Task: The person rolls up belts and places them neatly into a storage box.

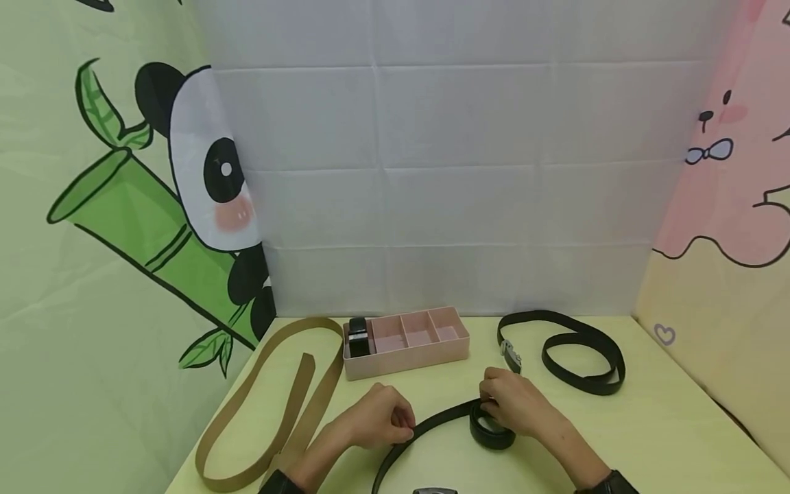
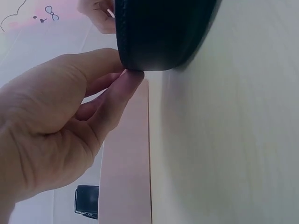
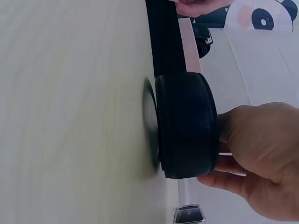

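A black belt (image 1: pixel 446 414) lies in front of me, its right end wound into a coil (image 3: pixel 189 126) and its other end curving toward the front edge, close to a metal buckle (image 1: pixel 435 490). My right hand (image 1: pixel 515 401) grips the coil from its far side, fingers round its upper edge. Farther left, my left hand (image 1: pixel 384 417) pinches the strap's edge between thumb and fingers. In the left wrist view that hand (image 2: pixel 70 107) has its fingertips right at the belt's edge.
Behind the hands stands a pink divided box (image 1: pixel 407 363), a rolled black belt (image 1: pixel 358 337) in its left compartment. A tan belt (image 1: pixel 247 384) lies looped at left. Another black belt (image 1: pixel 607 346) with a silver buckle lies at back right.
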{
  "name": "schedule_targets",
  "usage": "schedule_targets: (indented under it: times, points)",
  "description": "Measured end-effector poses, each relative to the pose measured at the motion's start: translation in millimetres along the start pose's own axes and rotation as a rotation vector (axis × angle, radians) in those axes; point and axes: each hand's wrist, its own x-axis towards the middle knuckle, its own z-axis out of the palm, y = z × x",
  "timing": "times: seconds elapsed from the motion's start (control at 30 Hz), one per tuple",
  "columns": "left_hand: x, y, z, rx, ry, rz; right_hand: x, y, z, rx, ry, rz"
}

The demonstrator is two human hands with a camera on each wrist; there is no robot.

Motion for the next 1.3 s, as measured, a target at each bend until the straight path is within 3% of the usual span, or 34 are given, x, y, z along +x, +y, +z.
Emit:
schedule_targets:
  times: [0.23, 0.37, 0.47, 0.6, 0.77, 0.9, 1.1, 1.3]
  points:
    - [4.4, 4.1, -2.1, -0.043, -0.062, -0.006, -0.1, 11.4, 2.9, 0.154, 0.006, -0.006]
    - [9.5, 7.8, -4.9, 0.003, -0.091, -0.004, 0.7, 13.7, 2.0, 0.178, 0.019, -0.047]
    - [20.4, 11.5, -9.9, 0.049, -0.143, -0.008, 0.8, 14.9, 0.5, 0.187, 0.015, -0.067]
    - [47.0, 16.6, -13.1, 0.055, -0.19, -0.014, 1.2, 15.8, -0.1, 0.21, -0.002, -0.046]
    - [84.8, 20.9, -2.6, 0.107, -0.192, 0.015, 2.3, 15.0, 5.2, 0.243, -0.006, -0.024]
    - [104.5, 26.8, 8.0, 0.183, -0.207, 0.02, 3.8, 13.2, 10.5, 0.269, 0.016, -0.027]
    - [118.4, 31.2, 19.9, 0.205, -0.155, -0.021, 5.9, 11.9, 13.2, 0.289, 0.031, 0.003]
    - [119.9, 34.0, 26.8, 0.277, -0.101, -0.05, 4.6, 10.8, 12.8, 0.342, 0.046, 0.009]
